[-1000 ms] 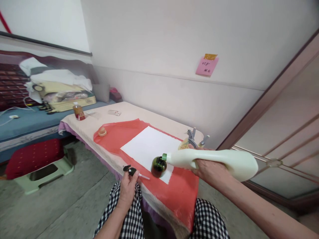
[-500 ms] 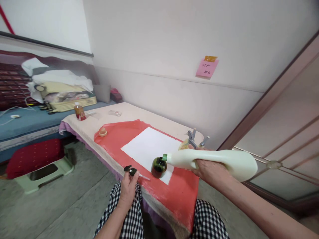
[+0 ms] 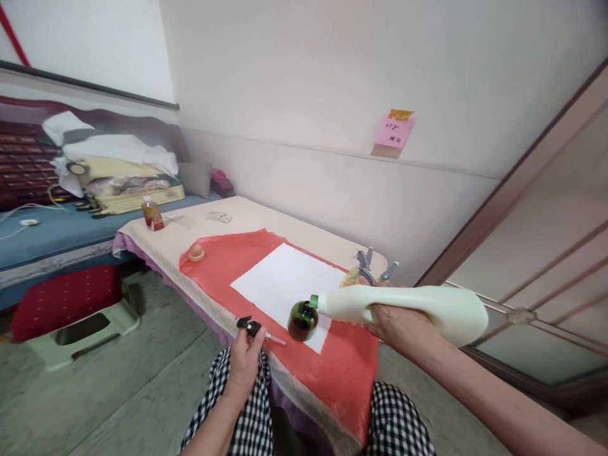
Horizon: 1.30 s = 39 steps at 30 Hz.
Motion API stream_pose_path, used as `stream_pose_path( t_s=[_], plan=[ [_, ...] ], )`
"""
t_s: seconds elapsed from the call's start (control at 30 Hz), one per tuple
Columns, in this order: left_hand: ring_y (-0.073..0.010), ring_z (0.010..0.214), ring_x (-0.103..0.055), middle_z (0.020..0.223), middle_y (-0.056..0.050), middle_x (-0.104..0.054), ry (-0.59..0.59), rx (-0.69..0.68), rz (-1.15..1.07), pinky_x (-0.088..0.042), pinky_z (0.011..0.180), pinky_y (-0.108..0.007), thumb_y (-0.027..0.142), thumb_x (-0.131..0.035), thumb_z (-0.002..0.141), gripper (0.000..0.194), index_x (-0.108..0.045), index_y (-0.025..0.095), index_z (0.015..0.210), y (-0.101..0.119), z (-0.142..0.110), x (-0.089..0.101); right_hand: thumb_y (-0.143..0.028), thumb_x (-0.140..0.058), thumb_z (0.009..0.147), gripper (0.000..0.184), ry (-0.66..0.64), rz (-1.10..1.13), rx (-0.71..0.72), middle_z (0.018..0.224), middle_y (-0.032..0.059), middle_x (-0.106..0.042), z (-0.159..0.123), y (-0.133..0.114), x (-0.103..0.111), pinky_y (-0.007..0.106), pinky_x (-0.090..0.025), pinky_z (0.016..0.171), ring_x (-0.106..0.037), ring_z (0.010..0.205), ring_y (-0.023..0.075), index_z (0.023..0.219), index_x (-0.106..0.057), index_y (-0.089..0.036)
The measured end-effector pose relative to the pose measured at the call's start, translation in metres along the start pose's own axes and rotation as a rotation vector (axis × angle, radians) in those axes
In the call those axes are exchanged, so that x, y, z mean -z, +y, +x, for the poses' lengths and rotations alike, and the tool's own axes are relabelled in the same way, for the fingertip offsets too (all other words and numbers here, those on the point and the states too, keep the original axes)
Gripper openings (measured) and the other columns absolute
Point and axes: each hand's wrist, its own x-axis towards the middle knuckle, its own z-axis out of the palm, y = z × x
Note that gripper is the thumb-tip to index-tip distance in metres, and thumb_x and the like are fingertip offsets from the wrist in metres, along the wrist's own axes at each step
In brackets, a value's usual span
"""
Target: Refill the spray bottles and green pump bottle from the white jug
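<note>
My right hand (image 3: 399,323) is closed round the handle of a large pale green jug-shaped bottle (image 3: 446,307), which is tipped onto its side. Its green spout is at the mouth of a dark green bottle (image 3: 303,322). That bottle stands on a white sheet with a scalloped edge (image 3: 285,272), over a red plastic sheet (image 3: 346,361). Between the fingers of my left hand (image 3: 244,364) is a black pump head (image 3: 251,327), its clear tube pointing right. Whether liquid is flowing at the spout I cannot tell.
A round tan lid-like piece (image 3: 196,253) lies on the red sheet's left part. Scissors (image 3: 365,266) stand in a container behind the jug-shaped bottle. A bottle of amber liquid (image 3: 152,214) is at the table's far left. A red-topped stool (image 3: 71,297) stands on the floor.
The jug-shaped bottle's base has shifted very slightly left. Both hands keep their hold, and the dark green bottle stays in place.
</note>
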Motion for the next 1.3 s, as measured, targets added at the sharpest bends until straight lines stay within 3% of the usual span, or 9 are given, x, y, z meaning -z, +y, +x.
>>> stream_pose_path(
  t_s=[0.53, 0.7, 0.97, 1.3],
  plan=[
    [-0.0207, 0.076, -0.06, 0.077, -0.002, -0.064, -0.003, -0.013, -0.014, -0.047, 0.072, -0.033, 0.053, -0.057, 0.081, 0.039, -0.059, 0.017, 0.095, 0.007, -0.002, 0.0, -0.028, -0.062, 0.077, 0.069, 0.048, 0.023, 0.021, 0.127, 0.0156, -0.059, -0.001, 0.003, -0.004, 0.05, -0.042, 0.101, -0.054, 0.117, 0.035, 0.143, -0.041, -0.02],
    [-0.0204, 0.076, -0.06, 0.08, -0.003, -0.064, -0.013, -0.004, -0.01, -0.046, 0.071, -0.032, 0.053, -0.057, 0.082, 0.038, -0.058, 0.017, 0.094, 0.005, -0.001, 0.0, -0.025, -0.062, 0.076, 0.071, 0.08, 0.026, 0.03, 0.13, 0.016, -0.058, -0.001, 0.002, -0.002, 0.05, -0.039, 0.104, -0.054, 0.118, 0.0347, 0.143, -0.04, -0.02],
    [-0.0202, 0.076, -0.06, 0.08, -0.003, -0.065, -0.002, -0.016, -0.009, -0.046, 0.071, -0.032, 0.052, -0.058, 0.082, 0.038, -0.059, 0.017, 0.094, 0.0, 0.0, 0.0, -0.021, -0.056, 0.076, 0.077, 0.095, 0.046, 0.033, 0.135, 0.0123, -0.056, 0.002, 0.002, -0.002, 0.046, -0.044, 0.099, -0.055, 0.117, 0.0315, 0.148, -0.029, -0.025],
    [-0.0214, 0.082, -0.062, 0.083, -0.004, -0.066, -0.015, 0.002, -0.026, -0.047, 0.077, -0.034, 0.052, -0.058, 0.083, 0.04, -0.059, 0.016, 0.101, -0.003, 0.001, -0.001, -0.019, -0.058, 0.074, 0.079, 0.084, 0.065, 0.034, 0.136, 0.0147, -0.055, 0.003, 0.001, 0.001, 0.044, -0.047, 0.095, -0.057, 0.115, 0.0335, 0.148, -0.03, -0.022]
  ],
)
